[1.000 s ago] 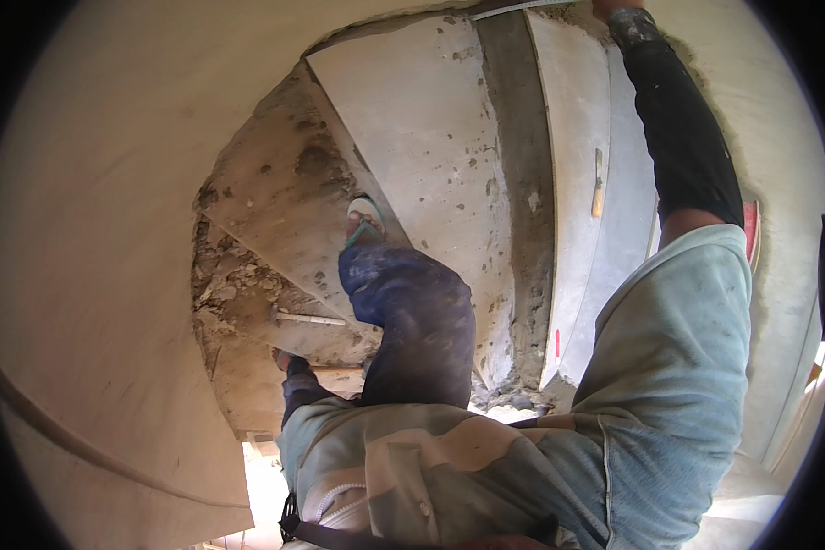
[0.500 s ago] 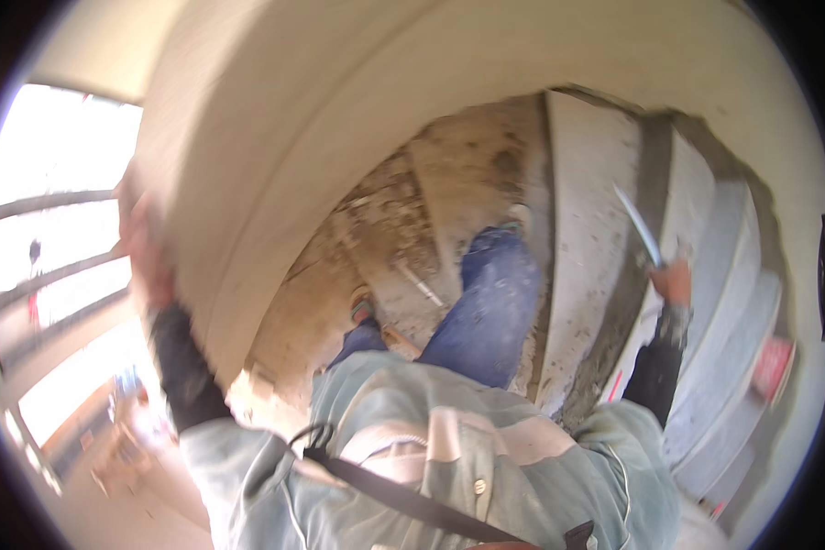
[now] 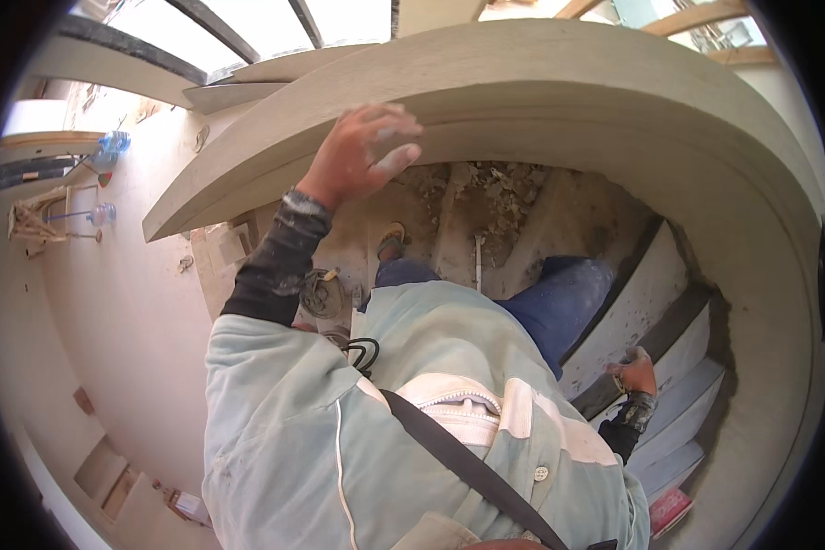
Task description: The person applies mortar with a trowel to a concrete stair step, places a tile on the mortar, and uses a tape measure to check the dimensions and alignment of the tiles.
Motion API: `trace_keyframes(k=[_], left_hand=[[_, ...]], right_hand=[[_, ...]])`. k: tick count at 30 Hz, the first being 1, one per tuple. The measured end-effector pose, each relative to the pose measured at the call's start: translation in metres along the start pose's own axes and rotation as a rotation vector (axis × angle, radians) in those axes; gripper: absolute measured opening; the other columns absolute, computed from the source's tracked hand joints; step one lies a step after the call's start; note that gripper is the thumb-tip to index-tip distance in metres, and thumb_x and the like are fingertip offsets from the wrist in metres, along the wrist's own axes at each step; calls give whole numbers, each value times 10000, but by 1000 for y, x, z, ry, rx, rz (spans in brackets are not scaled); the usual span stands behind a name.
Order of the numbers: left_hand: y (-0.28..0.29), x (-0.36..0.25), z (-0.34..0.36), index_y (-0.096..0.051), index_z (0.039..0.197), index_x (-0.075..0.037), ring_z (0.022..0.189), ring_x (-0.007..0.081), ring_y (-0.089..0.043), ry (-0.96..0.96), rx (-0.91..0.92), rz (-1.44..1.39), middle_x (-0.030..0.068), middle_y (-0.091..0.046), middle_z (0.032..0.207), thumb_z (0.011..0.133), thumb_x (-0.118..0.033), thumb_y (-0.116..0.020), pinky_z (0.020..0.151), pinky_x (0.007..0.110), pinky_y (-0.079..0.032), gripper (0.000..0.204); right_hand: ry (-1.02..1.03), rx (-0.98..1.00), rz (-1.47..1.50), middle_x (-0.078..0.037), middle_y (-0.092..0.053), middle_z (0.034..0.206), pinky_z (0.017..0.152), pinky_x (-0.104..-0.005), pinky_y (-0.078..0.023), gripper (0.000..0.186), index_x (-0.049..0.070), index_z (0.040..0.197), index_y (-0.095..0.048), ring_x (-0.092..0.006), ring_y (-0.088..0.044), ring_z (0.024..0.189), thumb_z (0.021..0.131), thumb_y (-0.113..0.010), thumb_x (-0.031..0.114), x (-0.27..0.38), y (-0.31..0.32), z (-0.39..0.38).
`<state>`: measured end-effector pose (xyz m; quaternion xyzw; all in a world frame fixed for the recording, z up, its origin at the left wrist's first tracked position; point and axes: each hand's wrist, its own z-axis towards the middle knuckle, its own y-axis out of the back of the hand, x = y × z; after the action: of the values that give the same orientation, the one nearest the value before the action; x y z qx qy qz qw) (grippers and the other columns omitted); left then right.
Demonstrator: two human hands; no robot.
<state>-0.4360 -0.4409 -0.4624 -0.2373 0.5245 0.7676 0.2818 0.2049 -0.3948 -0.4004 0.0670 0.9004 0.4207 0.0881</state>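
Note:
My left hand point(image 3: 362, 154) is raised at the curved concrete parapet point(image 3: 449, 69), its fingers loosely spread, holding nothing. I cannot tell whether it touches the wall. My right hand point(image 3: 636, 372) is low on the right, over the pale stair treads point(image 3: 628, 335), with fingers curled. Whatever it grips is too hidden to make out; the long thin pale blade from the earlier view does not show clearly. Below me are the winding steps, rough and strewn with rubble point(image 3: 504, 197). A thin white stick point(image 3: 478, 261) lies on them.
The parapet curves round the far and right sides. At the lower right is a red block-like object point(image 3: 669, 511) on the stairs. A coiled bundle point(image 3: 321, 293) lies left of my feet. Over on the left floor are a wooden trestle point(image 3: 38, 215) and blue water bottles point(image 3: 115, 142).
My view has swung left. My left hand has come off the parapet's outer edge, its fingers now spread. My right hand has lowered, and the thin blade it held no longer shows clearly.

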Motion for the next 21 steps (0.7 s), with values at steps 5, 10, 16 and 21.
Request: trace_keyframes(k=[5, 10, 16, 21], left_hand=[[66, 61, -337, -589, 1202, -20, 1092, 351, -585, 1103, -23, -40, 227, -612, 1117, 882, -318, -612, 930, 406, -462, 438], [33, -24, -551, -604, 1169, -1, 1063, 357, -593, 1664, -59, 103, 228, -622, 1131, 882, -351, -600, 914, 419, -465, 452], [-137, -165, -634, -632, 1109, 50, 979, 273, -656, 1968, -684, -502, 191, -684, 1038, 874, -313, -645, 866, 351, -494, 433], [-239, -247, -586, -647, 1095, 39, 1007, 255, -642, 2186, -865, -697, 177, -686, 1022, 874, -304, -651, 876, 344, -488, 408]], right_hand=[[356, 27, -240, -238, -637, 1115, 890, -388, -492, 717, -34, 1171, -579, -336, -632, 1015, 568, -852, 242, 193, 30, -51], [787, 365, -398, -214, -632, 1137, 917, -389, -472, 629, -22, 1171, -574, -333, -615, 1051, 657, -821, 242, 372, 0, -75], [1024, 556, -775, -199, -639, 1091, 903, -382, -474, 605, -10, 1183, -568, -313, -615, 1053, 691, -811, 243, 498, -40, -99], [994, 493, -1009, -205, -653, 1047, 824, -358, -500, 569, -16, 1143, -602, -291, -646, 951, 683, -808, 249, 564, -50, -96]])
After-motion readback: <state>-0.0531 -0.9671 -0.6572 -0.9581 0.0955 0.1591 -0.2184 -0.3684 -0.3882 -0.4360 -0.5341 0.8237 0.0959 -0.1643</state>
